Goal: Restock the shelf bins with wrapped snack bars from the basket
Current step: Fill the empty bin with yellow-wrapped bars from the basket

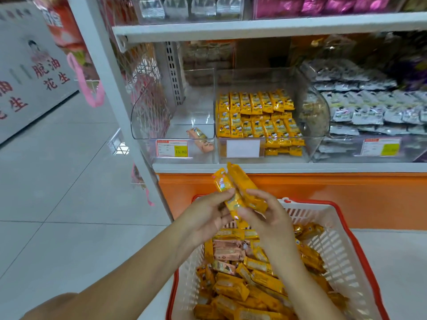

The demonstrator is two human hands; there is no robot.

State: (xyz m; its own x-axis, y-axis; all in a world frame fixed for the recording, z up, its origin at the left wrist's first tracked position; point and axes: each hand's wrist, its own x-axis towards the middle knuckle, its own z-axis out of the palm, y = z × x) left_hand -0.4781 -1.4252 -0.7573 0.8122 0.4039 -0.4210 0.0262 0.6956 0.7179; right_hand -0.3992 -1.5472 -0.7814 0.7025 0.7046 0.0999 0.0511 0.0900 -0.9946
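In the head view, at lower centre of the frame, both hands met just above the basket. The left hand [208, 218] and the right hand [268, 218] each had fingers and thumb curled round the lower ends of a pair of yellow foil-wrapped snack bars [242, 183]. The bars pressed side by side and fanned upward toward the shelf edge.

Below the hands, at lower right, stood a white slotted plastic basket with a red rim [335, 245]. It held a heap of loose wrapped bars [254, 285], mostly yellow, with a few pinkish ones near the middle.

Across the middle of the frame ran a white shelf carrying clear plastic bins. The left clear bin [147, 112] held a single peach-coloured wrapped bar [200, 139] lying against its right front corner, behind a red-framed price tag [172, 148]. The middle clear bin [318, 105] was stacked with rows of small yellow packets [256, 116], and a blank white label [243, 148] sat on its front. The bin at right held silver-grey packets [358, 107].

An orange panel [300, 192] ran beneath the shelf, and grey floor tiles [57, 192] filled the left of the frame.
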